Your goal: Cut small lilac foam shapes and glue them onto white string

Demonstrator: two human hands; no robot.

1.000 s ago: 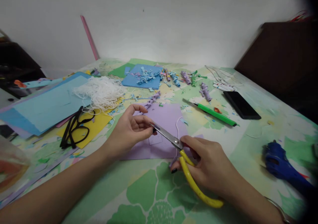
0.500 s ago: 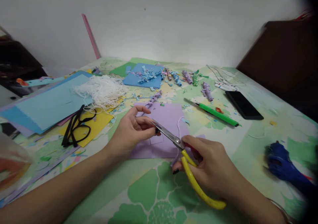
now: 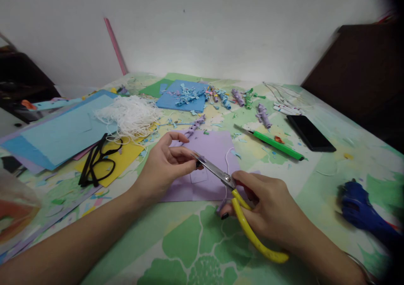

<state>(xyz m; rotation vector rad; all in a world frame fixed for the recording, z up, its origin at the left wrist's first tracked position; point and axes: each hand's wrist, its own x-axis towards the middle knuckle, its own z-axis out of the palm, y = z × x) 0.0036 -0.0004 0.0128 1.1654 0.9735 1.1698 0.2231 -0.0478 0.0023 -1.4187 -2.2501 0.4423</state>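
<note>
Over the purple sheet [image 3: 217,144], the scissors [image 3: 217,173] with yellow handles are in my right hand [image 3: 267,205], blades pointing up and left. Their tips reach the fingertips of my left hand [image 3: 167,161], which is closed in a pinch. A small bit of purple paper [image 3: 202,158] shows at the blade tips, mostly hidden by the fingers. A white string [image 3: 227,161] runs behind the scissors, and a narrow purple strip [image 3: 221,205] pokes out by my right thumb. A pencilled rectangle is partly visible on the sheet.
At left lie a white string heap [image 3: 129,116], black-framed glasses [image 3: 97,161] and light blue sheets [image 3: 66,127]. Purple, blue and green paper rolls [image 3: 263,115] stand behind. A green cutter [image 3: 274,144], black phone [image 3: 311,132] and blue glue gun [image 3: 356,205] lie right.
The scissors and both hands have shifted only slightly. A little more of the purple bit shows at the blade tips now.
</note>
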